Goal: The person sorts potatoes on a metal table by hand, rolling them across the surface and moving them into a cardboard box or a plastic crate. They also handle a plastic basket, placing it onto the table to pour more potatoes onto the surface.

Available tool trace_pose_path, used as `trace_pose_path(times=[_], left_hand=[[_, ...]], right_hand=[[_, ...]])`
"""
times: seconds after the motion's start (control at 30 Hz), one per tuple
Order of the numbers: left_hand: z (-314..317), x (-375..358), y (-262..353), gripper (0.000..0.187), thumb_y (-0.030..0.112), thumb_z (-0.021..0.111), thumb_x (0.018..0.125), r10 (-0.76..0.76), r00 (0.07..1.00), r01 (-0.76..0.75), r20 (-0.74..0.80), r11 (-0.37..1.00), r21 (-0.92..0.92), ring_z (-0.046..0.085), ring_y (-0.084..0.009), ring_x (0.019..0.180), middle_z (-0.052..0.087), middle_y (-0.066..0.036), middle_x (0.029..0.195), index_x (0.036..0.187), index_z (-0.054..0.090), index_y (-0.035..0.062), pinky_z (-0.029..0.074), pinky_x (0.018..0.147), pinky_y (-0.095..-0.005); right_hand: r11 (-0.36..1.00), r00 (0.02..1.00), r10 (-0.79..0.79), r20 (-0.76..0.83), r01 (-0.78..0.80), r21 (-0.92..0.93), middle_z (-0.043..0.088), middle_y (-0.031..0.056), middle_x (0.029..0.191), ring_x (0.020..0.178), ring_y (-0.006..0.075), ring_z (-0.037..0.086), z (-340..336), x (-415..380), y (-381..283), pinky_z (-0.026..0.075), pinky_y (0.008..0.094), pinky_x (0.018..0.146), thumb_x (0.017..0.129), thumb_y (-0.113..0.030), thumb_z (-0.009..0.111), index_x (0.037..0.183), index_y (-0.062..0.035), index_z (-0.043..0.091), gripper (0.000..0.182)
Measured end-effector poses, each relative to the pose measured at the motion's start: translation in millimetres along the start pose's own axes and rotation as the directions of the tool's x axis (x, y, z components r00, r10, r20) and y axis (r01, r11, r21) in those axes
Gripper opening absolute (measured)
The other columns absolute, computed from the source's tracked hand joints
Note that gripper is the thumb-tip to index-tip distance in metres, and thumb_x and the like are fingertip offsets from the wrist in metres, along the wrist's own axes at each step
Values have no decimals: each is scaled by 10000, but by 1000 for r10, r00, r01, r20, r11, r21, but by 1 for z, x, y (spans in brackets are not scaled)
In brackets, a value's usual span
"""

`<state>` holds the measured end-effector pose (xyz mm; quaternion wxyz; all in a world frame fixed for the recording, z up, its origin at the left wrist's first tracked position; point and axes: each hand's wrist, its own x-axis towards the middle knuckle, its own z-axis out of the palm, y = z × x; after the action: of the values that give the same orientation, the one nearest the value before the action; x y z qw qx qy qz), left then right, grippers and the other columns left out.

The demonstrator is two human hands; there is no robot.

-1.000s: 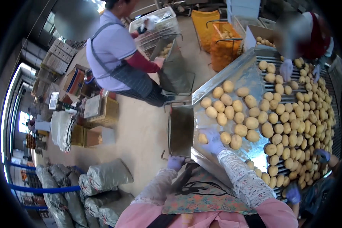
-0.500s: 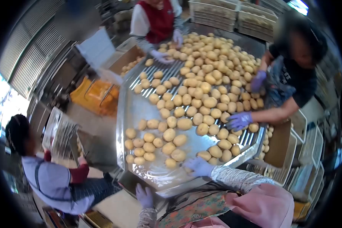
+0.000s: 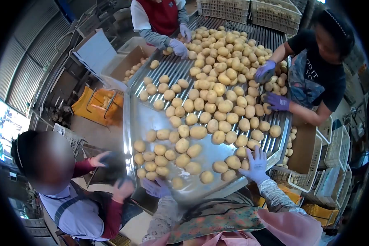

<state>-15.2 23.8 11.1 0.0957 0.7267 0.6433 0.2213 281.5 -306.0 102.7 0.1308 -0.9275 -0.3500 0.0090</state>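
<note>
Many potatoes cover a metal sorting table, part slatted and part smooth sheet. My left hand, in a pale purple glove, is at the near left edge, fingers apart beside the lower potatoes of the left group. At the near right, my right hand, gloved alike, has its fingers spread and reaches against a small cluster of potatoes. One potato shows just left of its fingers. Neither hand is wrapped round anything. A single potato lies between my hands.
Across the table, one person's gloved hand touches potatoes; at the right, another person's gloved hand does too. A person in a light shirt is close at the left. Boxes, crates and an orange bin surround the table.
My left hand has risen from below the table edge to the potatoes. My right hand has moved right and away from me. The person at the left has leaned closer.
</note>
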Motion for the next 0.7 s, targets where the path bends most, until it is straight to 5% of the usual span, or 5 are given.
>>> trace_pose_path(times=[0.2, 0.33, 0.47, 0.6, 0.7], left_hand=[[-11, 13, 15, 581, 385, 484, 1038, 12, 988, -5, -154, 999, 46, 448, -395, 1395, 530, -171, 1479, 1482, 483, 11, 381, 1129, -505], [-72, 83, 10, 435, 308, 548, 964, 730, 118, -959, 673, 260, -114, 483, -361, 1366, 575, -88, 1419, 1332, 647, 98, 472, 1043, -452], [-28, 67, 15, 463, 246, 587, 912, 493, 497, 22, 714, 816, -578, 620, -288, 1176, 523, -153, 1453, 1372, 627, 283, 572, 839, -391], [-48, 68, 45, 452, 312, 623, 930, 519, 430, -824, 739, 560, 87, 615, -258, 1200, 518, -131, 1479, 1373, 628, 221, 521, 948, -408], [-25, 66, 21, 795, 515, 729, 812, 420, 442, 454, 792, 657, -602, 454, -346, 1337, 420, -179, 1538, 1453, 508, 99, 432, 1067, -396]], right_hand=[[989, 995, 91, 25, -88, -115, 395, 196, 1539, 1350, 623, 298, 9, 51, -42, 263, 688, 1133, 642, -628, 804, 1499, -227, 494, 996], [962, 963, -264, 44, 260, 87, 387, 174, 1556, 1395, 554, 306, 19, 109, -54, 256, 666, 1154, 676, -576, 830, 1494, -245, 496, 943], [914, 928, -356, 111, 321, 247, 347, 177, 1578, 1422, 473, 319, 16, 170, -50, 258, 629, 1154, 681, -565, 837, 1468, -293, 532, 886], [837, 932, -361, 36, 306, 454, 581, 143, 1367, 1210, 345, 570, -22, 251, -31, 437, 470, 1033, 816, -471, 760, 1267, -212, 680, 527], [730, 966, -249, -61, 229, 644, 689, 119, 1235, 1060, 294, 683, -34, 306, -6, 517, 393, 952, 879, -414, 712, 1165, -177, 731, 372]])
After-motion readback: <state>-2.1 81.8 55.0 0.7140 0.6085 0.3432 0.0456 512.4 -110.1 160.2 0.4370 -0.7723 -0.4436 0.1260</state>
